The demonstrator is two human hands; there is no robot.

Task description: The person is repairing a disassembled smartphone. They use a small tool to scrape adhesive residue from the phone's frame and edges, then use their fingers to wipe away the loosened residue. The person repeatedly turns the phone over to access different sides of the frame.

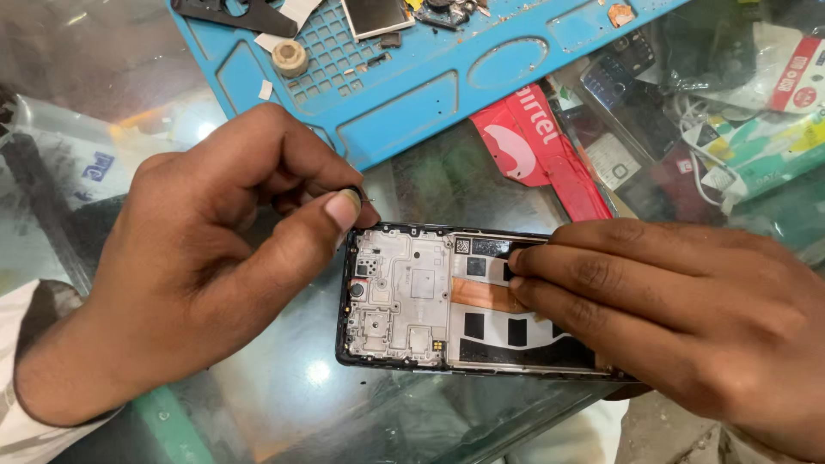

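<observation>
Both hands crowd the opened phone [404, 296], edges exposed.

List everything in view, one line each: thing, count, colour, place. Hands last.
opened phone frame: 1, black rim with silver plate, centre of glass counter
copper strip: 1, orange-brown, across the frame's middle
repair mat: 1, blue, top centre
tape roll: 1, beige, on the mat
small screen panel: 1, dark, mat's top edge
red packet: 1, red and white, right of the mat
glass counter: 1, clear, under everything
left hand: pinching a small dark part at the frame's top left corner
right hand: fingertips pressing the frame's right half
</observation>
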